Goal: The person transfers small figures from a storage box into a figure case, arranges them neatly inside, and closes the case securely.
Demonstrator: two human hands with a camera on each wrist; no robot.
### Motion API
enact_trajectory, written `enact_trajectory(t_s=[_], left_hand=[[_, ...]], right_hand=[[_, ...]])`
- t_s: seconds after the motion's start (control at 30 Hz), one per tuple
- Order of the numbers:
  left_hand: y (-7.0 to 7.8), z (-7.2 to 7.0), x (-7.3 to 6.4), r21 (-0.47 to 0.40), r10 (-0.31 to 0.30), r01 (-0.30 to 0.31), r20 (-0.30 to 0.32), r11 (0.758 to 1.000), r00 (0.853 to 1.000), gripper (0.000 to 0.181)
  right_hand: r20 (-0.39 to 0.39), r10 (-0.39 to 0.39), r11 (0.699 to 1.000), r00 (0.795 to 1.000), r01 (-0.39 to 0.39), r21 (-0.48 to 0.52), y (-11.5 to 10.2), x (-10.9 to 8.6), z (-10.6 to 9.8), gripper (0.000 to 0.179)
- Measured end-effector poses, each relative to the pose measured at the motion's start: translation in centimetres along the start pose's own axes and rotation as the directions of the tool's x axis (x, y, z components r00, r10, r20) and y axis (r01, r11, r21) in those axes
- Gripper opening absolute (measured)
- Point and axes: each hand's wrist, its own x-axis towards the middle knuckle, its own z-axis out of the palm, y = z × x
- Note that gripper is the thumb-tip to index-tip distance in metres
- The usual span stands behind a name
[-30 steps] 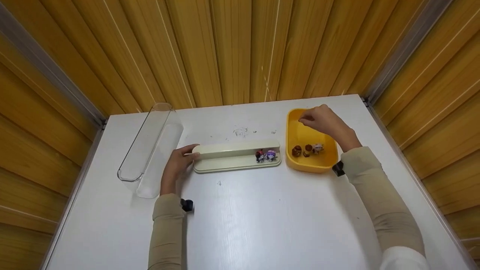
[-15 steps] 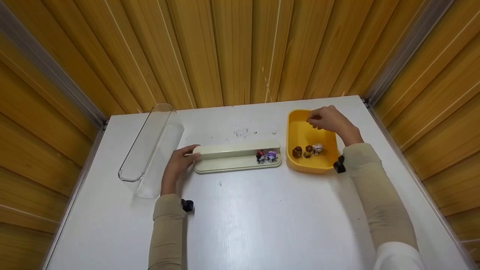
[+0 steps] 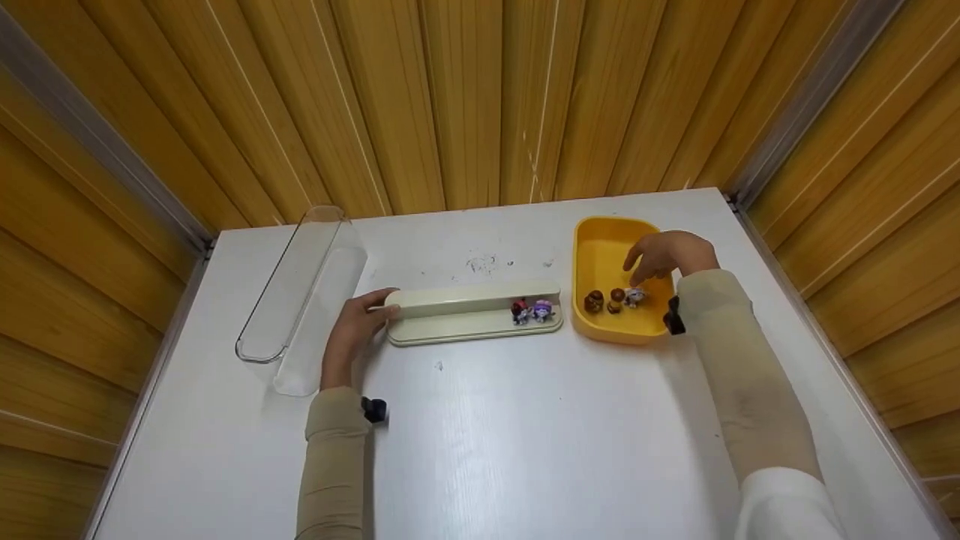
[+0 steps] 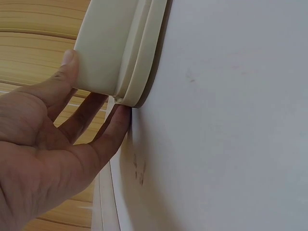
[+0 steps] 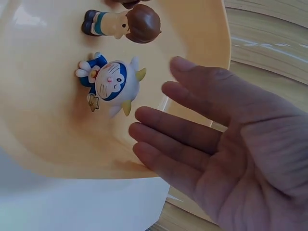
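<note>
Right hand: reaches into the yellow tub (image 3: 600, 259) with its fingers spread and holding nothing; the right hand (image 3: 667, 253) is just beside the white figure.
White figure: lies on the tub floor, its head toward the fingertips; the white figure (image 5: 113, 86) sits outside the grip, next to the brown-haired figure (image 5: 122, 24).
Left hand: pinches the left end of the cream tray (image 3: 450, 325); the left hand (image 3: 352, 330) is well apart from the tub.
Tray figures: 2 small figures (image 3: 542, 310) stand side by side at the tray's right end.
Change since 0.5 s ago: the right hand is lower and nearer the figures, its bunched fingers now apart; the left hand and tray stay put.
Right wrist view: shows the white figure's blue face and yellow horns, too small to read from the head.
Head view: alone shows the 2 tray figures and the clear box (image 3: 289, 292).
</note>
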Motion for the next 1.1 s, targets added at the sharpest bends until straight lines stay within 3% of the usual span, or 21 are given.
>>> enact_trajectory(t_s=[0.17,0.57,0.8,1.1], left_hand=[[-0.1,0.0,0.0,-0.01,-0.003,0.003,-0.004,1.0,1.0,0.045],[-0.2,0.0,0.1,-0.02,-0.005,0.005,0.003,1.0,1.0,0.045],[0.1,-0.1,0.1,-0.035,-0.022,0.022,0.0,0.999,1.0,0.046],[-0.1,0.0,0.0,-0.01,0.0,0.0,-0.001,1.0,1.0,0.047]], right_hand=[[0.004,0.034,0.999,0.999,-0.034,-0.022,-0.4,0.1,0.3,0.045],[-0.036,0.096,0.993,0.995,-0.094,0.066,-0.2,1.3,1.5,0.018],[-0.068,0.005,0.999,0.998,-0.008,-0.037,-0.6,1.1,1.7,0.013],[-0.098,-0.027,0.999,0.995,0.029,0.019,0.2,1.0,2.5,0.011]])
